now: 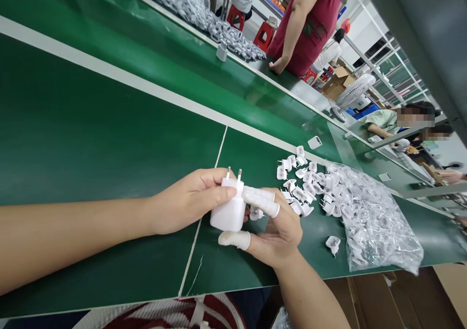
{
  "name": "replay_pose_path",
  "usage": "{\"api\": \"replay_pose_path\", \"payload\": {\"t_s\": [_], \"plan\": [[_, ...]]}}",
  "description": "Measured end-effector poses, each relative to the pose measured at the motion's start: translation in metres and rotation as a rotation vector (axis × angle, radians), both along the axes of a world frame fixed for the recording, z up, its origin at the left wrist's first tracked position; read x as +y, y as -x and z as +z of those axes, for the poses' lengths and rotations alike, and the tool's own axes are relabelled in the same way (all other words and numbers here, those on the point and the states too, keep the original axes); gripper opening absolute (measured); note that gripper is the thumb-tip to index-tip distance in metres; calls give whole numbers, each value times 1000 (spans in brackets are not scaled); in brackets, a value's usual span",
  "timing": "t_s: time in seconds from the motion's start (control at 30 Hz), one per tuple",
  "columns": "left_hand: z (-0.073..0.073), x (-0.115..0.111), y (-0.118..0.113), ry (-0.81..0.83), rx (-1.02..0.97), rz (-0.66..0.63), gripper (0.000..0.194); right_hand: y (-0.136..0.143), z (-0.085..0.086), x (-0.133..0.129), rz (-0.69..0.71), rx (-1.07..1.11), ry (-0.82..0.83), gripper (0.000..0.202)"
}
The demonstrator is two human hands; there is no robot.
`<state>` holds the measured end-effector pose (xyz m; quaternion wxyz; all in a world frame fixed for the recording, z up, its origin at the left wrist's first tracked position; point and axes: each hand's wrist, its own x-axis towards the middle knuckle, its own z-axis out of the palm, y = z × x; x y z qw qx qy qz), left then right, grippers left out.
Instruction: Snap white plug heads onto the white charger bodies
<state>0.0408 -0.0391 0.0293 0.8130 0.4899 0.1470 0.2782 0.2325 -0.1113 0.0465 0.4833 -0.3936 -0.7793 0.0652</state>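
Both hands grip one white charger [229, 207] above the green table [91, 139]: left hand [189, 200] around its body, right hand [277, 227] (white finger covers) beside; a clear bag [375, 227] holds white plug parts

White charger [229, 211], white finger cots [260, 200], white plug parts [304, 185] on dark green table [91, 139] with pale stripe.

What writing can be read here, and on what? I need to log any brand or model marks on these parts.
None can be read.
White charger, held in the left hand and right hand: no marking shows.
Loose plug parts and plastic bag: blank or too small to tell.
Cardboard boxes: no legible print.
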Motion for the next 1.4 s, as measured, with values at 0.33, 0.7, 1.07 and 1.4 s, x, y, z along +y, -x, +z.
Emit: {"api": "replay_pose_path", "payload": {"t_s": [0.33, 0.7, 1.07, 1.4], "plan": [[0, -2, 3, -131, 141, 72, 38, 1, 1, -1, -11, 6, 22, 68], [-2, 0, 5, -222, 129, 81, 36, 2, 5, -3, -21, -57, 1, 66], [6, -5, -2, -203, 266, 187, 63, 7, 3, -4, -52, 1, 18, 66], [9, -3, 2, -205, 259, 130, 50, 5, 2, -5, -31, -2, 26, 69]]}}
